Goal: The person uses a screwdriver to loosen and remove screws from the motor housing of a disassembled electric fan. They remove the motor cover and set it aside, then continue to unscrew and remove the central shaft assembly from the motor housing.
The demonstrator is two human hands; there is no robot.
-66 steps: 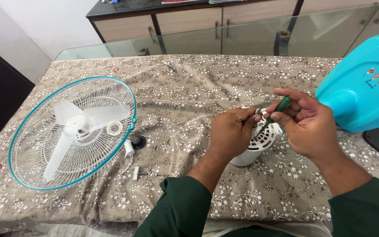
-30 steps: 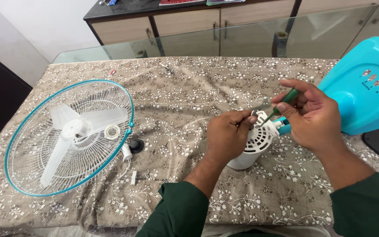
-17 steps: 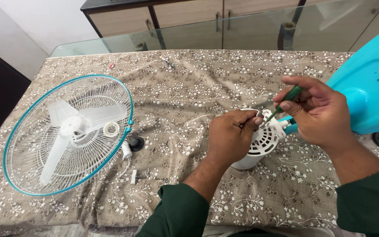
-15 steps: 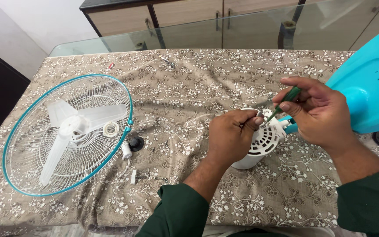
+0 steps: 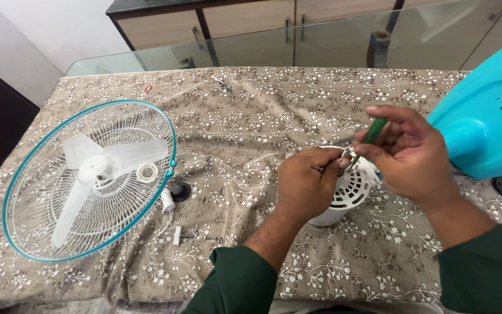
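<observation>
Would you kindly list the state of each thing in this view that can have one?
Left hand: pinched at the top of the motor housing.
Right hand: gripping the screwdriver.
Screwdriver: held tilted, tip down at the housing.
Motor housing: lying on the cloth, vented end up.
Fan guard: detached, lying flat.
Fan blade: removed, resting in the guard.
Blue fan base: tipped up.

Right hand (image 5: 411, 154) with green screwdriver (image 5: 372, 131) now nearer the left hand (image 5: 309, 181), over white motor housing (image 5: 347, 195).
</observation>
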